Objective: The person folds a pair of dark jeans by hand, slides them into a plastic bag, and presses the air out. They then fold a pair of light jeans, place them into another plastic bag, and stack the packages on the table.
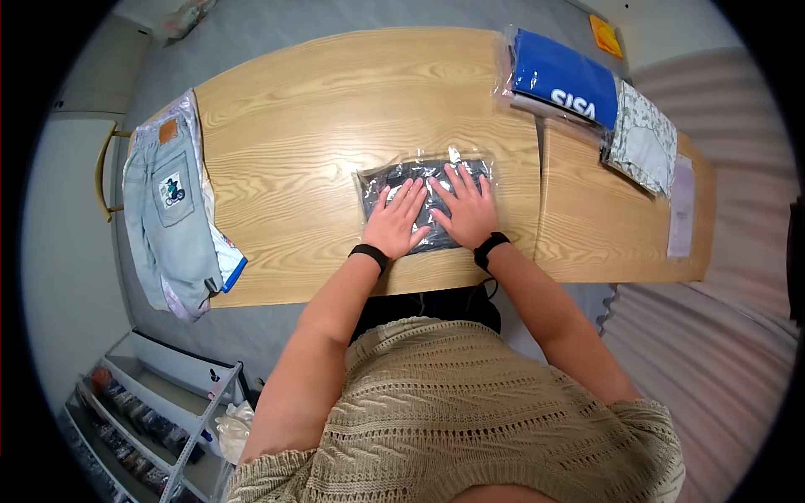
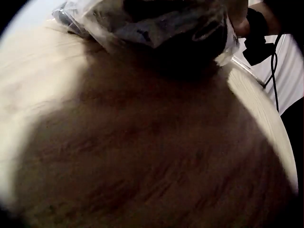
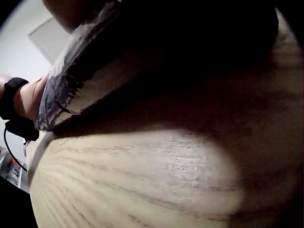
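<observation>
Wooden table (image 1: pixel 335 92) beneath clear bag (image 1: pixel 427 203); grey floor (image 1: pixel 260 23).

The head view looks forward and down from well above the plastic-wrapped bundle (image 1: pixel 438 241). Both wrist views sit low and close to it: the left takes in the right wristband (image 2: pixel 256 33) beside it, the right the left wristband (image 3: pixel 13 97). All three share the bundle.

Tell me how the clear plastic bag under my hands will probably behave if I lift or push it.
The bag will likely sag if lifted by one edge: it is wrinkled and its dark contents look like cloth. It may slide easily on the table, as its surface looks glossy. It seems unlikely to roll, lying flat under your left hand and right hand.
</observation>
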A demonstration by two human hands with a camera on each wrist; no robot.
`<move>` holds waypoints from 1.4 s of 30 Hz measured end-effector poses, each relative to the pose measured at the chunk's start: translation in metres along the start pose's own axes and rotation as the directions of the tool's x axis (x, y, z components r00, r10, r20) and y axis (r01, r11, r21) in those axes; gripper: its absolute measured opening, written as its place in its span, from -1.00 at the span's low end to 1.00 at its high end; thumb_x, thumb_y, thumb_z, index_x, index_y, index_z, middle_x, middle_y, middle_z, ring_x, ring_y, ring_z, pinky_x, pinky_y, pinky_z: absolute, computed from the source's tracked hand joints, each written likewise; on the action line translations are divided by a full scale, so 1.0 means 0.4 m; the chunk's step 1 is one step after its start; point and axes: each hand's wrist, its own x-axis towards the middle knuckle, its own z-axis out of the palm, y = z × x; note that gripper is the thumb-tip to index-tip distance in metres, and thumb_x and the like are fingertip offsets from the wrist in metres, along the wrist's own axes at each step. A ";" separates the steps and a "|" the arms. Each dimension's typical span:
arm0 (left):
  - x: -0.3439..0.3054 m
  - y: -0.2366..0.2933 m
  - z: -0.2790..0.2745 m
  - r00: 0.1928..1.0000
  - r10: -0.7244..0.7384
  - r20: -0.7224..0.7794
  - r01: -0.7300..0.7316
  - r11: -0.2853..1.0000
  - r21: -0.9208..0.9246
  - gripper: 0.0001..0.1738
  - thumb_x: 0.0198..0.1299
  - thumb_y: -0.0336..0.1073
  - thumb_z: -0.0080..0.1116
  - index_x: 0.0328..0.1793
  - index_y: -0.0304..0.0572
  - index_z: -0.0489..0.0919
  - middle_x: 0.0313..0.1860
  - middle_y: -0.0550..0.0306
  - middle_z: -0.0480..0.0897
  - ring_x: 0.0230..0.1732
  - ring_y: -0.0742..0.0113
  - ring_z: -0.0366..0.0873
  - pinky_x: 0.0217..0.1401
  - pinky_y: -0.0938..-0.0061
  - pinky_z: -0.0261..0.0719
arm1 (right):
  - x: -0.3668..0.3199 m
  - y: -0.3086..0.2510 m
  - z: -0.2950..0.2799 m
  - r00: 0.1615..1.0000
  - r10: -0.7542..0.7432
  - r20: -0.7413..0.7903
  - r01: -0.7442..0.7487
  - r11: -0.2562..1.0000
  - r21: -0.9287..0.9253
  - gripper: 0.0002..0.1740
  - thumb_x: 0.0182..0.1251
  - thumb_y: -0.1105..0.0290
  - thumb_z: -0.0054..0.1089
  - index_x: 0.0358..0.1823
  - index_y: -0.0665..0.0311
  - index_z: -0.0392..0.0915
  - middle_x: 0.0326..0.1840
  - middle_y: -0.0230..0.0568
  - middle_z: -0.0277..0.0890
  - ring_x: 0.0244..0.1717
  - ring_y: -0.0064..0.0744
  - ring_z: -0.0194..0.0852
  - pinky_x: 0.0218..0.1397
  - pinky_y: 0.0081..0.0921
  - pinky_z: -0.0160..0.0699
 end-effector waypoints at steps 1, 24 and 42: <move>0.003 -0.002 0.000 1.000 -0.007 -0.001 0.007 1.000 0.013 -0.21 0.20 0.14 -0.09 0.42 -0.24 0.16 0.49 0.06 0.08 0.50 0.22 -0.04 0.46 0.09 -0.08 | 0.003 0.002 0.001 1.000 -0.007 -0.006 0.007 1.000 0.012 -0.39 0.21 -0.03 0.08 0.30 -0.10 0.31 0.45 -0.26 0.06 0.47 -0.20 -0.11 0.40 0.08 -0.12; -0.015 0.021 -0.019 0.987 0.105 -0.118 -0.110 0.993 -0.035 -0.40 0.21 -0.19 -0.02 0.36 -0.24 0.23 0.43 0.01 0.18 0.46 0.13 0.07 0.43 0.16 0.04 | -0.038 -0.037 0.002 0.994 -0.106 -0.004 0.106 0.992 -0.068 -0.49 0.21 0.04 0.08 0.19 -0.03 0.42 0.41 -0.21 0.12 0.43 -0.21 -0.02 0.37 0.08 -0.08; -0.017 0.014 0.031 0.997 -0.063 -0.044 0.064 0.998 0.007 -0.24 0.13 0.01 -0.05 0.42 -0.21 0.17 0.47 0.10 0.13 0.49 0.19 -0.01 0.43 0.05 -0.04 | -0.014 -0.018 0.022 0.995 -0.102 -0.002 0.102 0.995 0.007 -0.43 0.17 -0.01 0.09 0.23 -0.07 0.38 0.40 -0.26 0.15 0.42 -0.22 0.01 0.36 0.11 -0.10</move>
